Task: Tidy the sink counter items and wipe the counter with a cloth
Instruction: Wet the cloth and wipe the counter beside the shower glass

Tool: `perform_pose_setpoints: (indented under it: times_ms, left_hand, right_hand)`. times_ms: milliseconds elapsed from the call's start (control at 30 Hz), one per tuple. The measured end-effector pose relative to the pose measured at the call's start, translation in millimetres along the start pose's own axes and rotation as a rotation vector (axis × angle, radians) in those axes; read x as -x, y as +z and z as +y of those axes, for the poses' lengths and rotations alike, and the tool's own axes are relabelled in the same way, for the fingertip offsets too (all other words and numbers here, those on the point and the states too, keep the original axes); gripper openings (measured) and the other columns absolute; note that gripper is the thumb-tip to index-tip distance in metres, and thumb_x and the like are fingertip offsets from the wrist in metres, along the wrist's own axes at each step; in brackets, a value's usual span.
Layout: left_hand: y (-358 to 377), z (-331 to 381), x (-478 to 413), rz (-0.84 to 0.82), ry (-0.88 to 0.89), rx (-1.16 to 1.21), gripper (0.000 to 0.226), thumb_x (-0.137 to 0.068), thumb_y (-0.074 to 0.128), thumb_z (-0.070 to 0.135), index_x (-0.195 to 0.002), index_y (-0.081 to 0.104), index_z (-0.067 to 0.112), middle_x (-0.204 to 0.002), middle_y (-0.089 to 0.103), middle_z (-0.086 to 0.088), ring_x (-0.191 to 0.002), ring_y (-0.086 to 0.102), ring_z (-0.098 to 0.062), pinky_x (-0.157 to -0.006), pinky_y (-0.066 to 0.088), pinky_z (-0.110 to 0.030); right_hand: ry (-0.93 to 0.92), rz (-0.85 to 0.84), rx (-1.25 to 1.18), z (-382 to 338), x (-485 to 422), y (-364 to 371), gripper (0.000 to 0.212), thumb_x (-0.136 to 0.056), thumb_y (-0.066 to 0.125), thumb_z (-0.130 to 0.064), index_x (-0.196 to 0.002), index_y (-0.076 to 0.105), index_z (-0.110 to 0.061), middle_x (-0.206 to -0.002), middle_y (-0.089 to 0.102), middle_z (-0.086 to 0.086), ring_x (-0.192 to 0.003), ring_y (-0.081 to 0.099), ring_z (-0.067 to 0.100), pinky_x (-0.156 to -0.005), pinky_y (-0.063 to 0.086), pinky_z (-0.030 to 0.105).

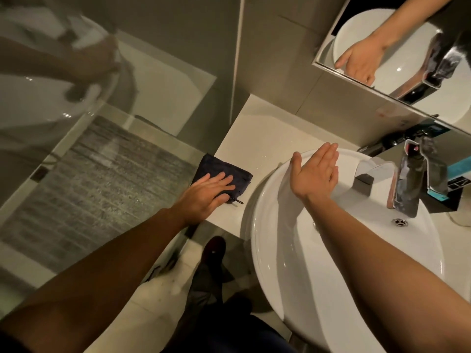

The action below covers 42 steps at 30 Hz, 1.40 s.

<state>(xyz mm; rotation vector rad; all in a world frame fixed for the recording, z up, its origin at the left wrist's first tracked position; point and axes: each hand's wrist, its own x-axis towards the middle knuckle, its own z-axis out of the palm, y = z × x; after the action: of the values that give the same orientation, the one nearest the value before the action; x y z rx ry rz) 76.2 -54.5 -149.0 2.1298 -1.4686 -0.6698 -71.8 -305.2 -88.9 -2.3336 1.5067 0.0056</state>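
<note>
A dark navy folded cloth [219, 167] with a small zipper pull lies on the white counter [257, 138], close to its left edge. My left hand [206, 193] rests flat on the cloth's near part, fingers spread and pressing down. My right hand [314, 171] hovers over the far rim of the round white basin [270, 245], palm open, fingers straight and together, holding nothing. A few water drops glisten on the counter between the cloth and the basin.
A chrome faucet [410, 184] stands at the basin's right, with dark and teal packaged items [458, 169] behind it. A mirror [397, 47] hangs above. A glass shower partition [107, 159] borders the counter on the left. My dark shoe [214, 248] is on the floor below.
</note>
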Motion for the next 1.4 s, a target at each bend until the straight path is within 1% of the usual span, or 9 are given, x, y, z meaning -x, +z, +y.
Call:
perform_pose_setpoints:
  times_ms: [433,500,600,867,1100,1167,1233,1300,1400]
  left_hand:
    - [5.1,26.1,90.1,-0.043,-0.328,0.158,0.088,-0.089,0.015,0.084,-0.153,0.043,0.03,-0.16,0.036,0.011,-0.149,0.018,-0.007,-0.125,0.02,-0.039]
    - [-11.4,46.0,97.2,-0.026,-0.47,0.358,0.062,-0.097,0.033,0.069,-0.14,0.058,0.032,-0.143,0.053,0.021,-0.139,0.036,-0.001,-0.115,0.035,-0.033]
    - [-32.0,63.1,94.0,0.103,-0.6,0.67,0.028,-0.11,0.041,0.03,-0.103,0.068,0.032,-0.087,0.074,0.031,-0.089,0.065,0.014,-0.078,0.048,-0.012]
    - [-80.1,69.8,17.5,0.314,-0.597,1.115,0.047,-0.103,0.044,0.05,-0.132,0.066,0.021,-0.133,0.07,-0.003,-0.128,0.063,-0.021,-0.11,0.049,-0.046]
    - [-119.4,88.9,-134.7,0.322,-0.429,0.89,0.032,-0.107,0.048,0.04,-0.097,0.074,0.025,-0.099,0.077,0.004,-0.097,0.072,-0.01,-0.09,0.057,-0.027]
    - [-125.1,97.7,-178.0,0.25,-0.326,0.687,0.038,-0.108,0.046,0.037,-0.085,0.068,0.017,-0.078,0.067,0.005,-0.074,0.062,-0.008,-0.07,0.05,-0.024]
    - [-120.4,103.2,-217.4,0.133,-0.189,0.445,0.04,-0.108,0.044,0.037,-0.085,0.063,0.01,-0.077,0.059,0.001,-0.077,0.056,-0.02,-0.07,0.039,-0.031]
    - [-98.9,101.6,-248.7,-0.05,-0.103,0.265,0.038,-0.108,0.044,0.035,-0.117,0.068,0.008,-0.109,0.07,-0.006,-0.111,0.062,-0.027,-0.086,0.04,-0.027]
    - [-46.1,83.8,-269.3,-0.348,0.023,-0.042,0.054,-0.109,0.04,0.037,-0.159,0.033,0.016,-0.168,0.027,-0.005,-0.156,0.02,-0.021,-0.122,0.011,-0.028]
  right_hand:
    - [-0.012,-0.021,-0.028,2.0,-1.1,-2.6,0.086,-0.101,0.02,-0.061,-0.161,-0.007,-0.006,-0.171,-0.013,0.01,-0.158,-0.009,0.023,-0.127,-0.002,0.042]
    - [-0.017,-0.026,-0.035,2.6,-1.1,-3.3,0.086,-0.101,0.02,-0.061,-0.161,-0.008,-0.006,-0.171,-0.014,0.009,-0.158,-0.01,0.023,-0.127,-0.002,0.042]
    - [-0.021,-0.03,-0.051,4.0,-1.3,-4.8,0.086,-0.101,0.02,-0.062,-0.161,-0.008,-0.006,-0.171,-0.014,0.009,-0.158,-0.01,0.022,-0.127,-0.002,0.042]
    - [-0.013,-0.044,-0.069,3.5,-0.1,-7.6,0.086,-0.101,0.021,-0.062,-0.161,-0.007,-0.007,-0.171,-0.012,0.01,-0.158,-0.009,0.023,-0.127,-0.001,0.043]
    - [0.001,-0.042,-0.054,3.8,-0.9,-10.6,0.084,-0.102,0.015,-0.063,-0.16,-0.012,-0.009,-0.17,-0.018,0.008,-0.157,-0.013,0.023,-0.127,-0.005,0.041]
    - [0.009,-0.028,-0.07,3.4,-1.0,-9.7,0.084,-0.102,0.016,-0.063,-0.161,-0.013,-0.011,-0.17,-0.018,0.007,-0.157,-0.014,0.021,-0.126,-0.006,0.04]
    - [0.02,-0.008,-0.082,2.8,-1.4,-7.6,0.084,-0.101,0.018,-0.063,-0.161,-0.012,-0.012,-0.17,-0.017,0.006,-0.157,-0.015,0.02,-0.126,-0.006,0.04]
    - [0.03,0.012,-0.084,3.1,-1.8,-4.4,0.084,-0.101,0.019,-0.063,-0.161,-0.011,-0.013,-0.17,-0.017,0.004,-0.157,-0.015,0.018,-0.126,-0.005,0.04]
    - [0.028,0.02,-0.087,3.3,-2.1,-1.0,0.084,-0.101,0.023,-0.062,-0.161,-0.012,-0.014,-0.17,-0.018,0.002,-0.156,-0.017,0.016,-0.126,-0.006,0.038]
